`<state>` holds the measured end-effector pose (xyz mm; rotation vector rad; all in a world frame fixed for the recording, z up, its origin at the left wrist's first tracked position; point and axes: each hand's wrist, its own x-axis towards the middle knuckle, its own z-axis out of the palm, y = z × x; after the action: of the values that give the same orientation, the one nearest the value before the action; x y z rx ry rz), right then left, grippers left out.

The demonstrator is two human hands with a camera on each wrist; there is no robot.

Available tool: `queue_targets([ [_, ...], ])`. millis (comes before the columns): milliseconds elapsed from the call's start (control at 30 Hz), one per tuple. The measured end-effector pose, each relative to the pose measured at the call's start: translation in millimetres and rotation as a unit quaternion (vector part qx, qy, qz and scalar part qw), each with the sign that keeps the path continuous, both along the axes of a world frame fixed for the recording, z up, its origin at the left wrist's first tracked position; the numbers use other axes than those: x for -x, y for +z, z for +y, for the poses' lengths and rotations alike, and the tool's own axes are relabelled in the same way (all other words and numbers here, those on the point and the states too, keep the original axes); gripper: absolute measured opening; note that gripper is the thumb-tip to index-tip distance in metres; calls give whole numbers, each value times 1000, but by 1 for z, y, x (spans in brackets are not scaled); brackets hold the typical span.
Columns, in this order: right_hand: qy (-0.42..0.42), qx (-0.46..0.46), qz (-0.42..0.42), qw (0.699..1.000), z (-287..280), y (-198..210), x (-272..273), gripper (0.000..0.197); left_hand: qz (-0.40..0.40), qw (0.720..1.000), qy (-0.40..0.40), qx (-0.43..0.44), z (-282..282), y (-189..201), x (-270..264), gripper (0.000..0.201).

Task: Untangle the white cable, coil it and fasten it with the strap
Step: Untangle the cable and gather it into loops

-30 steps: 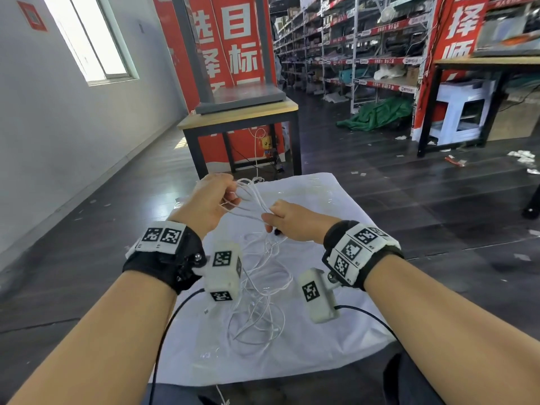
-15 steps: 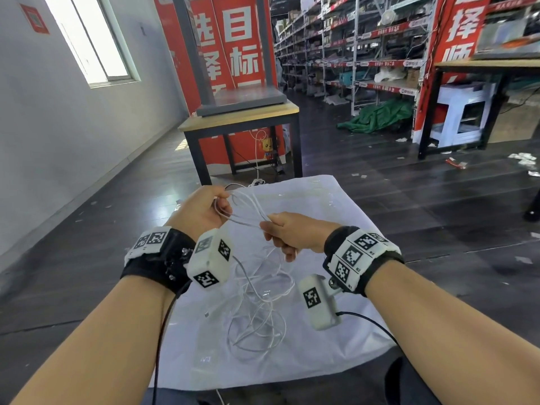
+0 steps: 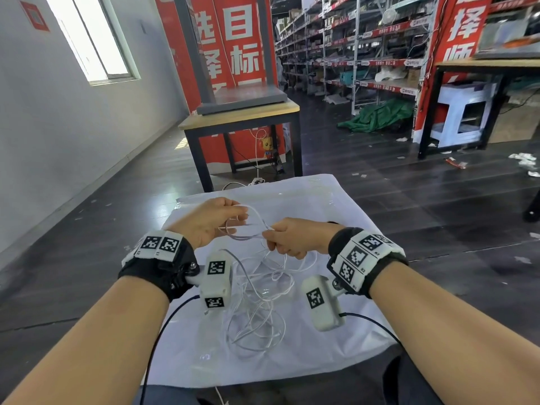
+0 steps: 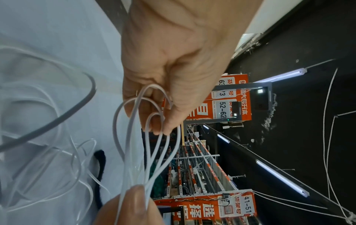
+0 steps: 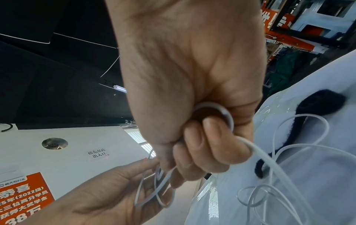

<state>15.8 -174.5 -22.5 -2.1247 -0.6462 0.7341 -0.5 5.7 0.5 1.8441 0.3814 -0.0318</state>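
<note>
A thin white cable [image 3: 257, 299] lies tangled on a white sheet [image 3: 327, 206] in front of me. Both hands hold up a few of its loops [image 3: 248, 229] above the tangle. My left hand [image 3: 230, 217] pinches the far ends of these loops [image 4: 146, 115] between its fingertips [image 4: 163, 124]. My right hand [image 3: 277, 244] grips the gathered strands in a fist [image 5: 208, 137], and the cable trails from it down to the sheet. A black strap [image 5: 318, 105] lies on the sheet beside the tangle, and it shows again in the left wrist view [image 4: 100, 167].
The sheet rests low in front of my knees on a dark wooden floor [image 3: 438, 229]. A wooden table with black legs [image 3: 242, 118] stands just beyond it. Shelving [image 3: 365, 54] and another table [image 3: 482, 65] stand at the right.
Both hands have come down and a little toward me with the loops. My left wrist has turned, and the loops between the hands look shorter and more gathered.
</note>
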Motion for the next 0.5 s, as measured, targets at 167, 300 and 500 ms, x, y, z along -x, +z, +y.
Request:
queue_targets([
  [167,-14,-12,7,1000,-2,0,0,40,-20,999,13,47,-4,2,4,2],
  [300,-27,-28,4,999,-5,-1,-1,43,-26,988,20,149,-6,5,8,7],
  [500,-16,-46,-7,999,-8,-7,-3,42,-22,959,22,282,-3,8,8,15],
])
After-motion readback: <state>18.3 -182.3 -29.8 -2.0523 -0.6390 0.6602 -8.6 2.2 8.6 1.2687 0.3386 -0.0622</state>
